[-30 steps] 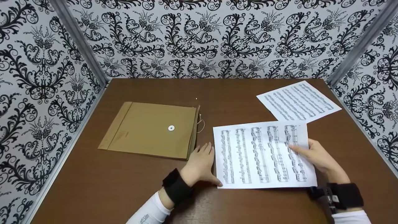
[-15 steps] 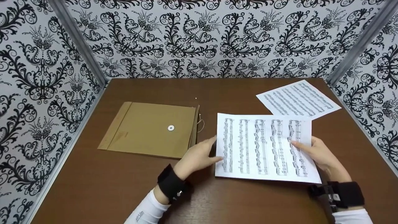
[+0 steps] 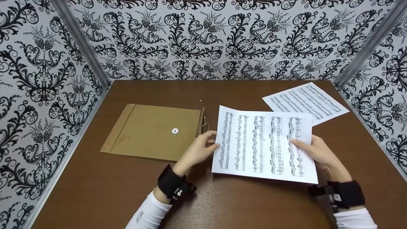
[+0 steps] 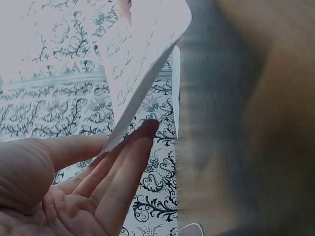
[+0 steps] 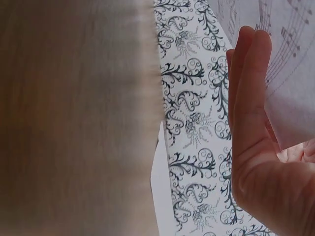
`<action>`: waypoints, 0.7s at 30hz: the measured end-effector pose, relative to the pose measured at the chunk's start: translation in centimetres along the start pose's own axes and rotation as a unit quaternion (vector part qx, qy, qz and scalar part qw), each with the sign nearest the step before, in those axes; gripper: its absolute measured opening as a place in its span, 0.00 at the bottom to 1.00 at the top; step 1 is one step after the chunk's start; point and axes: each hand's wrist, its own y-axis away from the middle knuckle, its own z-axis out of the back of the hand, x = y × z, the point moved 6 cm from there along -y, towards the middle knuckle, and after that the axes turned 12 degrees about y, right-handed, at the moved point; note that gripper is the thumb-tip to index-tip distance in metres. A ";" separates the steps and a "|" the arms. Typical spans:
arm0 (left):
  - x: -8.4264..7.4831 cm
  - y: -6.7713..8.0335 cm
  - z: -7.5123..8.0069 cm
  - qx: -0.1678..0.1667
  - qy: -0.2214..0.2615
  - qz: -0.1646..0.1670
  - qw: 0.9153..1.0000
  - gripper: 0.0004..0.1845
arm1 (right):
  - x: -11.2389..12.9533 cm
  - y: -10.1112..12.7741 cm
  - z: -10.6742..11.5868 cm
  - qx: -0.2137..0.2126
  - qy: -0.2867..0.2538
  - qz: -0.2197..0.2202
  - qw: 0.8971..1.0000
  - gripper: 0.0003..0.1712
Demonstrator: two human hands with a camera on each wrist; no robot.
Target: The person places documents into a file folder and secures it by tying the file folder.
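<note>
Both hands hold sheet music (image 3: 265,144) above the table, tilted, with printed staves facing up. My left hand (image 3: 198,148) pinches its left edge; in the left wrist view the thumb (image 4: 81,150) lies on one side of the paper (image 4: 138,64) and the fingers on the other. At the right edge my right hand (image 3: 319,154) grips it, thumb on the printed face and the other fingers behind. The right wrist view shows those straight fingers (image 5: 252,88) against the underside. Whether it is one sheet or several, I cannot tell.
A brown string-tie envelope (image 3: 152,133) lies left on the brown table (image 3: 248,203), its string (image 3: 206,123) loose at the right end. Another music sheet (image 3: 306,100) lies at the back right, partly covered by the held paper. Patterned walls (image 3: 206,38) enclose the table.
The held sheet music has risen and shifted slightly left, its near edge lifting off. My left hand has moved up along the left edge and now pinches it.
</note>
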 end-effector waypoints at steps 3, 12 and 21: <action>0.2 -0.1 0.6 -0.005 0.028 0.014 1.000 0.21 | 0.5 -0.2 -0.4 0.012 -0.029 0.010 0.999 0.07; 0.5 -0.1 3.3 -0.021 0.092 0.071 0.993 0.22 | 2.3 -1.4 -1.3 0.017 -0.047 0.020 0.999 0.07; 0.5 0.1 5.5 -0.024 0.121 0.086 0.989 0.25 | 3.4 -2.6 -2.1 0.013 -0.048 0.024 0.998 0.09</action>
